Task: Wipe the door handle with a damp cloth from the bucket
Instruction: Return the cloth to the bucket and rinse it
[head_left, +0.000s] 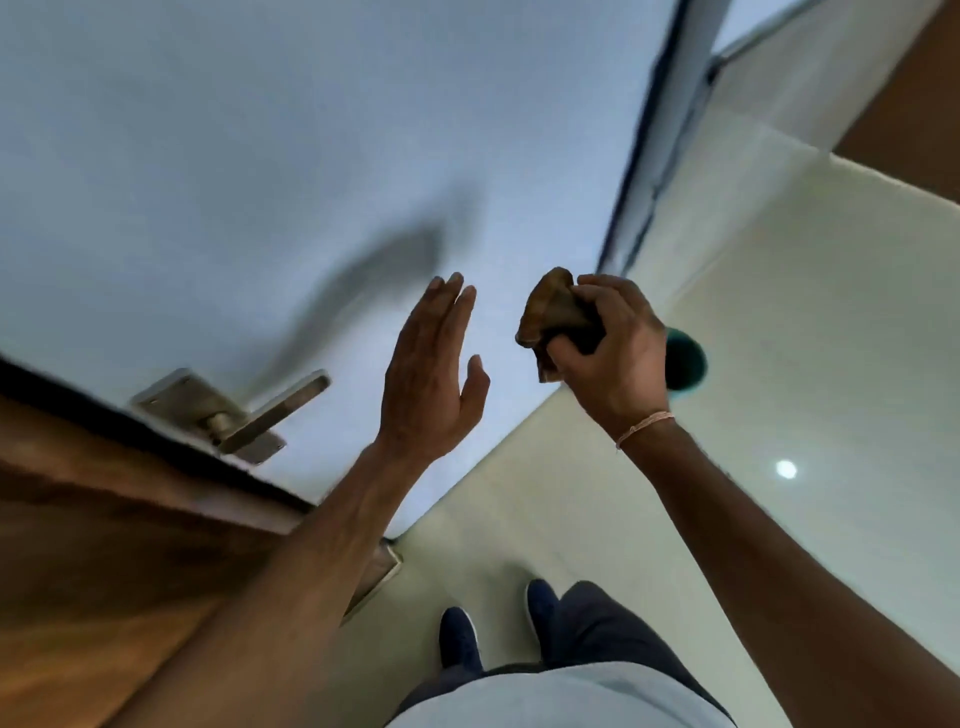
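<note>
A brushed-metal lever door handle (270, 413) on its plate sits at the edge of the white door (260, 156), left of centre. My left hand (431, 374) is raised flat with fingers apart, to the right of the handle and not touching it. A bunched brown cloth (553, 312) is gripped in my right hand (613, 353), held in the air further right. Behind that hand a dark green bucket (685, 361) shows partly on the floor.
The door's brown wooden edge (104, 519) fills the lower left. Pale glossy floor tiles (779, 312) spread to the right. A dark door frame (654, 156) runs up at the upper right. My feet in dark blue shoes (460, 639) stand below.
</note>
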